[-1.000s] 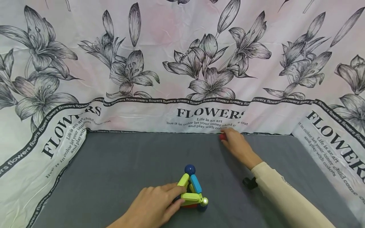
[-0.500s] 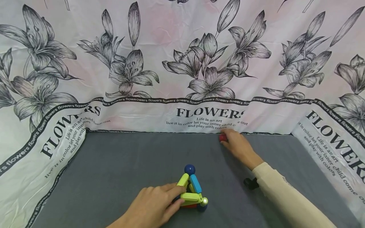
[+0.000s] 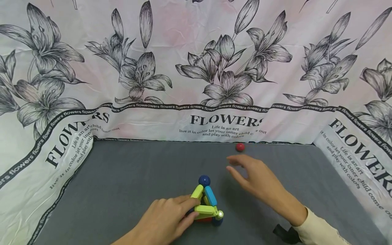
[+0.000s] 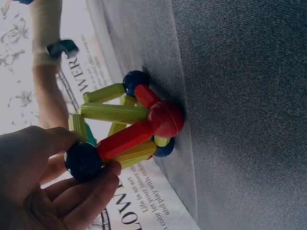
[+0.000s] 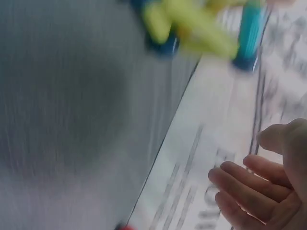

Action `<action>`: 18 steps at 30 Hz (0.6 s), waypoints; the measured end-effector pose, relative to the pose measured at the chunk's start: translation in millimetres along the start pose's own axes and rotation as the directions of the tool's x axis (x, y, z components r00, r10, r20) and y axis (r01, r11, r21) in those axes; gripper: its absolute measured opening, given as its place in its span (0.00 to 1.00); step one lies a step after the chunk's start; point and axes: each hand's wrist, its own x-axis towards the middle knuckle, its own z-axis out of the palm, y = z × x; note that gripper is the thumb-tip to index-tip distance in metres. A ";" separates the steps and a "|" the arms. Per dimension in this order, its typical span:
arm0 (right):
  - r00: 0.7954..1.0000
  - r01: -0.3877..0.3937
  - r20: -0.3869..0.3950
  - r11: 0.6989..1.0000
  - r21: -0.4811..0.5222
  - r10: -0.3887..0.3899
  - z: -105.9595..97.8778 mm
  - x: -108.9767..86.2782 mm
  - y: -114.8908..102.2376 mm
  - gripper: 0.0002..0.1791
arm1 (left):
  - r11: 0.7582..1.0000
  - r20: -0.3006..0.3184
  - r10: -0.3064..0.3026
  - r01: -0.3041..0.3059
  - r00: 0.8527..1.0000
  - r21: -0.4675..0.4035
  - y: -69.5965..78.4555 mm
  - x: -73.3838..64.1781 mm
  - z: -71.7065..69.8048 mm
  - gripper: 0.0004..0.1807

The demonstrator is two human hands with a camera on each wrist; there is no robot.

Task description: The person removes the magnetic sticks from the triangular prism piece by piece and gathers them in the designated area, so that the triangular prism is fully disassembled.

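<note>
My left hand (image 3: 166, 217) grips a magnetic ball-and-rod construction (image 3: 205, 210) at its near left corner. In the left wrist view, thumb and fingers hold a dark blue ball (image 4: 84, 161), from which a red rod (image 4: 125, 140) runs to a red ball (image 4: 166, 119). Yellow-green rods, a light blue rod (image 3: 210, 195) and another blue ball (image 3: 204, 180) make up more of the frame. My right hand (image 3: 258, 178) is held over the table, fingers relaxed and holding nothing. A loose red ball (image 3: 240, 147) lies beyond it at the table's back edge.
The dark grey table (image 3: 137, 170) is bordered at the back and sides by a white cloth (image 3: 147, 126) printed with flowers and lettering. A black strap (image 3: 286, 234) is at my right wrist, by the cream sleeve.
My right hand has let go of the loose red ball at the back and drawn nearer, leaving the ball on the table. My left hand keeps its grip on the construction.
</note>
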 end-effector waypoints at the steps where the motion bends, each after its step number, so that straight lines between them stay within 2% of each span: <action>1: 1.000 0.008 0.012 1.000 0.020 -0.009 0.1 -5.7 -7.5 0.19 | 1.000 -0.001 0.001 -0.001 1.000 0.006 0.2 0.2 -0.1 0.11; 5: 0.996 0.015 0.084 0.996 0.088 -0.023 6.6 -21.3 -31.4 0.19 | 1.000 0.003 0.001 -0.001 1.000 0.012 -0.1 0.2 0.0 0.11; 10: 0.987 -0.024 0.162 0.987 0.162 -0.003 20.2 -27.8 -46.2 0.23 | 1.000 -0.002 0.003 -0.003 1.000 0.008 -1.3 -1.0 0.4 0.11; 18: 0.979 -0.070 0.200 0.977 0.200 0.030 26.7 -26.7 -58.7 0.24 | 1.000 0.022 -0.008 0.009 1.000 -0.028 -0.8 0.8 -1.0 0.11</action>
